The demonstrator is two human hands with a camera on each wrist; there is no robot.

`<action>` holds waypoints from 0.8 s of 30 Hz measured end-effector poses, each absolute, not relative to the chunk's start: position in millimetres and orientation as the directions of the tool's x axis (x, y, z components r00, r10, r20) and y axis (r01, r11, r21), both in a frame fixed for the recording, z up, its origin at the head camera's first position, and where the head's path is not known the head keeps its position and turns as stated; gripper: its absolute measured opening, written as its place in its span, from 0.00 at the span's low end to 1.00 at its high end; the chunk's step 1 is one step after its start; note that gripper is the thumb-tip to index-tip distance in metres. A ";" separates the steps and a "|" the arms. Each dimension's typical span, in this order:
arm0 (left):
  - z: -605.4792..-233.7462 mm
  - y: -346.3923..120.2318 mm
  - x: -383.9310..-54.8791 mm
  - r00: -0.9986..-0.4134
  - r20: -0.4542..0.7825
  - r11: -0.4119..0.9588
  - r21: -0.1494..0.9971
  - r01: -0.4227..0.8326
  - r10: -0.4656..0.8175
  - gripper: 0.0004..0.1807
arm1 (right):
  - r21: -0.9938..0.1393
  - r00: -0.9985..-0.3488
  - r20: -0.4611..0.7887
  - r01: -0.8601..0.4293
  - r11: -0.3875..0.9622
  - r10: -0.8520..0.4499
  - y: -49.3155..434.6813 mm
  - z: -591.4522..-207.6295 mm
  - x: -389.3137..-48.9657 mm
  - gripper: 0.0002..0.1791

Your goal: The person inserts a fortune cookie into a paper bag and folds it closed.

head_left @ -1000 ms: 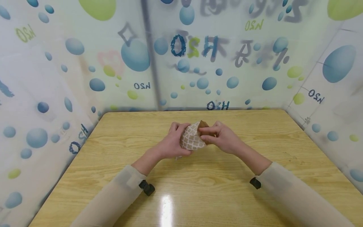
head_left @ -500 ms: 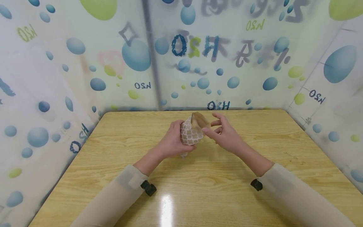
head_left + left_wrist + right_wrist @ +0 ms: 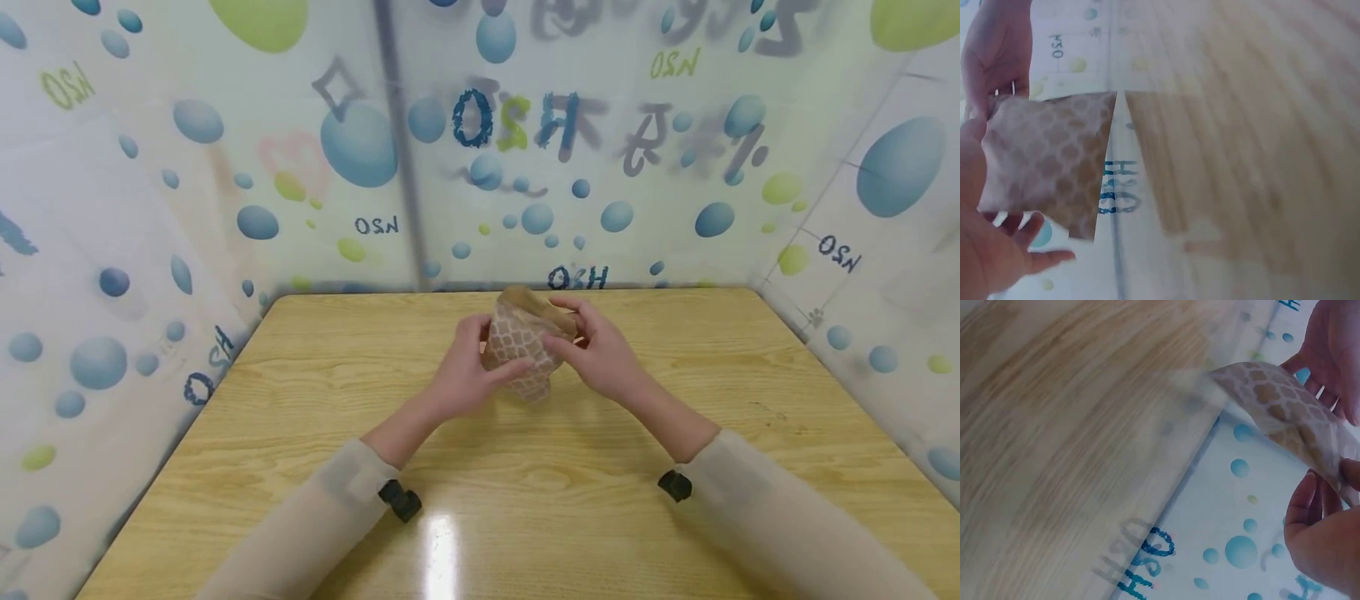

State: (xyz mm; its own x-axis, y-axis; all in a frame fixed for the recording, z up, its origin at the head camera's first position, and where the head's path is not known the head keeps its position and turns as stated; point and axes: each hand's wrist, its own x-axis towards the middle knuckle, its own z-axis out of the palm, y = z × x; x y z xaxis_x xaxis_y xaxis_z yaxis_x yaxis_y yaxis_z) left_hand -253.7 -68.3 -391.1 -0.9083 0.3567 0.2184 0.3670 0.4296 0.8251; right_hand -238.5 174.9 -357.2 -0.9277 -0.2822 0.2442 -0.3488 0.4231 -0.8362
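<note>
Between my two hands, above the table, is a small brown paper bag (image 3: pixel 525 342) with a white lattice print. Its plain brown mouth edge (image 3: pixel 536 304) faces up and away in the head view. My left hand (image 3: pixel 465 375) holds the bag's left side, thumb across the printed front and fingers behind. The right hand (image 3: pixel 603 354) pinches the bag near its mouth on the right, thumb in front. In the left wrist view the bag (image 3: pixel 1047 156) looks fairly flat, its bottom edge pointing away from the hands. The right wrist view shows the bag (image 3: pixel 1285 412) bent in a curve.
A wood-grain table (image 3: pixel 525 500) lies beneath both arms. Behind it and at both sides stand pale walls (image 3: pixel 480 242) printed with blue and green dots and lettering. Dark bands (image 3: pixel 401 500) sit at the sleeve cuffs.
The right fingers have come out of the bag's mouth and now pinch its right side. The bag has turned more upright, its printed front showing more. The left thumb has moved across the front.
</note>
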 end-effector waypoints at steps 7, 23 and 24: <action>-385.8 -77.7 -258.6 -0.863 0.258 0.186 0.912 0.366 0.434 0.27 | -0.825 -0.913 0.215 -0.360 0.437 -0.346 183.8 -355.1 -239.0 0.23; -385.4 -78.8 -252.1 -0.837 0.338 0.201 0.868 0.453 0.430 0.20 | -0.717 -0.890 0.303 -0.448 0.533 -0.341 184.6 -358.5 -236.0 0.16; -385.9 -79.5 -251.6 -0.829 0.358 0.204 0.856 0.475 0.428 0.23 | -0.696 -0.879 0.329 -0.473 0.540 -0.346 184.9 -359.2 -236.1 0.21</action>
State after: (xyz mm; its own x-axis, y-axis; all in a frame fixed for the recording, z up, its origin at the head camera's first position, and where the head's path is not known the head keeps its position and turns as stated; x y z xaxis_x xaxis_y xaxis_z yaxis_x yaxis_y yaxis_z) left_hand -251.6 -79.5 -385.9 -0.8295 0.4284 0.3584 0.4751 0.2038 0.8560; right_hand -236.1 184.9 -359.2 -0.8787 -0.3459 0.3290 -0.4732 0.5403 -0.6958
